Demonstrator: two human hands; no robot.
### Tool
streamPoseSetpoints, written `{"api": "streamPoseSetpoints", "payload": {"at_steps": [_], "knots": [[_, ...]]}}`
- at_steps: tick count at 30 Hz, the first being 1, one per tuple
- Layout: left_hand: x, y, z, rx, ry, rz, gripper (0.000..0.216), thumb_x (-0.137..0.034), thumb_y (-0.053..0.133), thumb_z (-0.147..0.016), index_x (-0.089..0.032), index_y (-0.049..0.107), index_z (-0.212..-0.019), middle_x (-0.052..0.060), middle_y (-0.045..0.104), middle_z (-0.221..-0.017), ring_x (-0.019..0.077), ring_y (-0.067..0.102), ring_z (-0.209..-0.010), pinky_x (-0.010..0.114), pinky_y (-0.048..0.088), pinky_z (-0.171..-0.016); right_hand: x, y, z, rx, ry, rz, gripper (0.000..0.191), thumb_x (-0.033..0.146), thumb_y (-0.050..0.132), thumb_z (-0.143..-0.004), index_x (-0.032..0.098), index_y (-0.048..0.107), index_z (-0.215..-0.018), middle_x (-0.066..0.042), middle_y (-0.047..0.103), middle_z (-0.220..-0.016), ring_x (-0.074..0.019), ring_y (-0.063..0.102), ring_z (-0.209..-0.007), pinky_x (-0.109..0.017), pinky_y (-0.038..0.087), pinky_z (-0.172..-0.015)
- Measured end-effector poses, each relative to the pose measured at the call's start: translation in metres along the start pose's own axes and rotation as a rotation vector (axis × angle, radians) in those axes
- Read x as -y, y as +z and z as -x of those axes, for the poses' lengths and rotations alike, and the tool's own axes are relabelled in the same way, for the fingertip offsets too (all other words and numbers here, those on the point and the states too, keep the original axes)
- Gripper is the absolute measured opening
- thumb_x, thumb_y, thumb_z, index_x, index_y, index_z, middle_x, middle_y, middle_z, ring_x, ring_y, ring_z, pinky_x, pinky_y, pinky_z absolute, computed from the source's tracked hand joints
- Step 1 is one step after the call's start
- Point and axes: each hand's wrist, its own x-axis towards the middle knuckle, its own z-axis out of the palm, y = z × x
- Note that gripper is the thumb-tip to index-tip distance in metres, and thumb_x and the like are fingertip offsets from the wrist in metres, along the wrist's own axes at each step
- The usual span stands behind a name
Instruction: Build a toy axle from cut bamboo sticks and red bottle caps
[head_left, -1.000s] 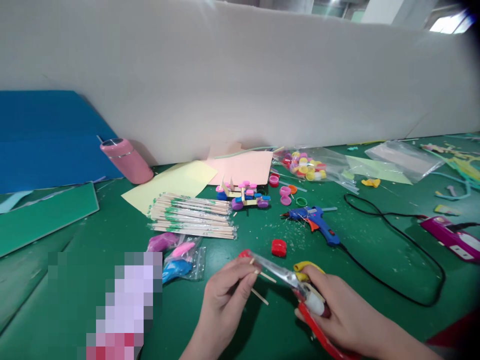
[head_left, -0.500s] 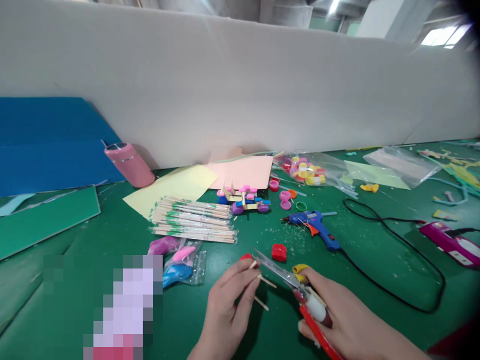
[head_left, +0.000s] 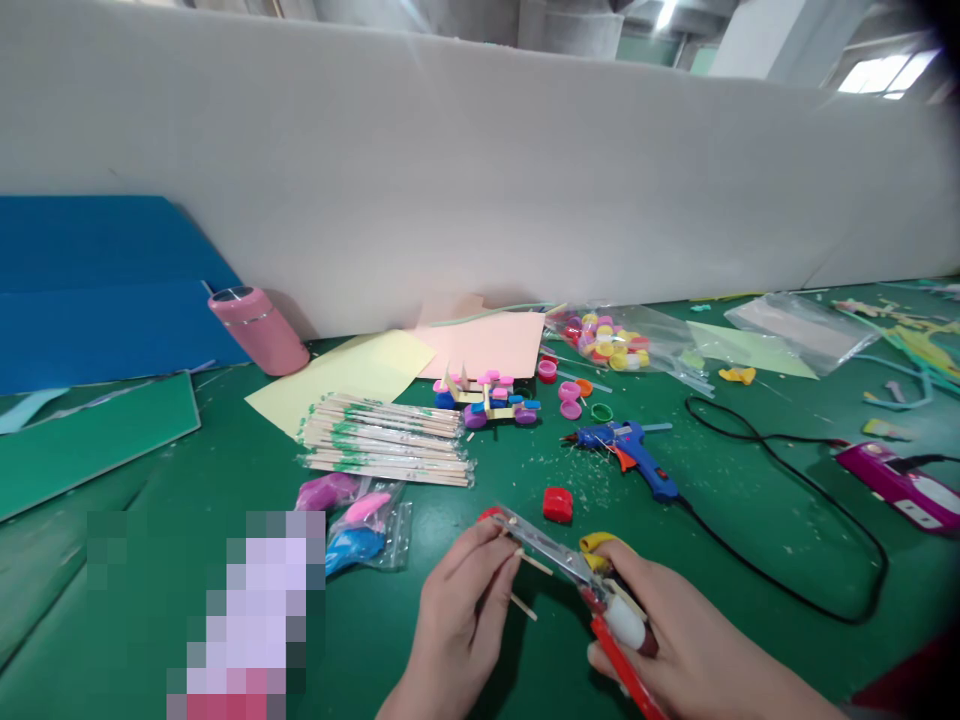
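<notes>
Your left hand (head_left: 461,610) pinches a thin wooden stick (head_left: 525,583) low over the green worktop (head_left: 225,470), fingers closed on it. Your right hand (head_left: 682,640) grips red-handled scissors (head_left: 570,570), blades nearly closed at the stick. Judged step: trimming. Next move calls for a steady stick and a clean squeeze.

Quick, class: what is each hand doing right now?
Left hand: closed, pinching a thin stick.
Right hand: closed on scissors, blades at the stick.
</notes>
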Motion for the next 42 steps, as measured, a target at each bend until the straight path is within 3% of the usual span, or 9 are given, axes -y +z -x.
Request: {"api": "streamPoseSetpoints", "payload": {"at_steps": [3, 5, 9, 12, 17, 20, 23, 28, 42], "knots": [[-0.0020, -0.0013, -0.0002, 0.015, -0.127, 0.088, 0.016, -0.009, 0.049, -0.079, -0.018, 0.061, -0.084, 0.009, 0.065, -0.094, 0.0193, 0.058, -0.098, 0.026, 0.050, -0.078, 0.0019, -0.0008, -0.0006, 0.015, 0.030, -0.043, 0.020, 0.029, 0.055, -0.071, 0.022, 0.038, -0.077, 0.004, 0.051, -0.064, -0.0105, 0.045, -0.052, -0.019, 0.035, -0.048], [-0.0033, -0.0021, -0.0010, -0.009, -0.228, 0.156, 0.014, -0.012, 0.046, -0.081, -0.018, 0.059, -0.081, 0.007, 0.064, -0.084, 0.0195, 0.056, -0.098, 0.025, 0.049, -0.075, 0.0034, -0.0018, -0.0011, 0.022, 0.051, -0.070, 0.019, 0.029, 0.054, -0.072, 0.022, 0.038, -0.078, 0.004, 0.051, -0.065, -0.0107, 0.047, -0.052, -0.019, 0.037, -0.048], [-0.0049, -0.0036, -0.0027, -0.141, -0.472, 0.274, 0.012, -0.020, 0.044, -0.084, -0.019, 0.055, -0.083, -0.001, 0.055, -0.063, 0.0117, 0.054, -0.057, 0.019, 0.045, -0.052, 0.0051, -0.0031, -0.0010, 0.025, 0.082, -0.070, 0.020, 0.029, 0.054, -0.071, 0.022, 0.038, -0.078, 0.003, 0.050, -0.065, -0.0115, 0.047, -0.055, -0.020, 0.038, -0.050], [-0.0061, -0.0057, -0.0031, -0.125, -0.557, 0.429, 0.011, -0.025, 0.049, -0.082, -0.018, 0.057, -0.083, 0.000, 0.057, -0.070, 0.0125, 0.054, -0.062, 0.020, 0.045, -0.055, 0.0035, -0.0033, -0.0002, 0.042, 0.060, -0.060, 0.022, 0.028, 0.058, -0.067, 0.022, 0.038, -0.077, 0.004, 0.049, -0.066, -0.0115, 0.045, -0.056, -0.020, 0.038, -0.050], [-0.0090, -0.0095, -0.0037, 0.119, -0.509, 0.557, 0.015, -0.026, 0.051, -0.081, -0.015, 0.060, -0.075, 0.001, 0.056, -0.063, 0.0121, 0.051, -0.057, 0.019, 0.041, -0.051, -0.0014, -0.0033, 0.0018, 0.074, 0.009, -0.004, 0.027, 0.030, 0.061, -0.064, 0.023, 0.040, -0.079, 0.004, 0.052, -0.067, -0.0121, 0.046, -0.054, -0.021, 0.034, -0.048], [-0.0094, -0.0098, -0.0037, 0.183, -0.425, 0.504, 0.024, -0.024, 0.047, -0.082, -0.015, 0.055, -0.061, 0.000, 0.052, -0.056, 0.0106, 0.047, -0.052, 0.019, 0.038, -0.048, -0.0024, -0.0038, 0.0024, 0.076, 0.020, 0.022, 0.027, 0.030, 0.061, -0.064, 0.023, 0.040, -0.080, 0.004, 0.055, -0.069, -0.0128, 0.047, -0.055, -0.021, 0.033, -0.047], [-0.0077, -0.0086, -0.0029, 0.133, -0.360, 0.402, 0.023, -0.018, 0.047, -0.081, -0.016, 0.053, -0.060, -0.002, 0.048, -0.052, 0.0090, 0.042, -0.047, 0.017, 0.035, -0.044, -0.0019, -0.0042, 0.0023, 0.060, 0.028, 0.041, 0.031, 0.031, 0.062, -0.063, 0.024, 0.039, -0.084, 0.004, 0.056, -0.071, -0.0132, 0.049, -0.056, -0.022, 0.032, -0.049], [-0.0048, -0.0069, -0.0020, 0.038, -0.206, 0.238, 0.012, -0.010, 0.050, -0.077, -0.018, 0.060, -0.078, 0.000, 0.062, -0.066, 0.0105, 0.054, -0.054, 0.016, 0.042, -0.050, 0.0009, -0.0044, 0.0019, 0.066, 0.034, 0.038, 0.034, 0.028, 0.064, -0.061, 0.023, 0.038, -0.082, 0.004, 0.054, -0.072, -0.0122, 0.046, -0.055, -0.021, 0.032, -0.048], [-0.0041, -0.0023, -0.0004, 0.042, -0.039, 0.014, 0.016, -0.007, 0.047, -0.078, -0.017, 0.056, -0.069, 0.000, 0.059, -0.057, 0.0104, 0.054, -0.050, 0.017, 0.044, -0.049, 0.0016, -0.0036, 0.0032, 0.007, 0.042, 0.080, 0.035, 0.026, 0.065, -0.058, 0.022, 0.040, -0.083, 0.001, 0.055, -0.079, -0.0122, 0.043, -0.057, -0.020, 0.029, -0.047]]}}
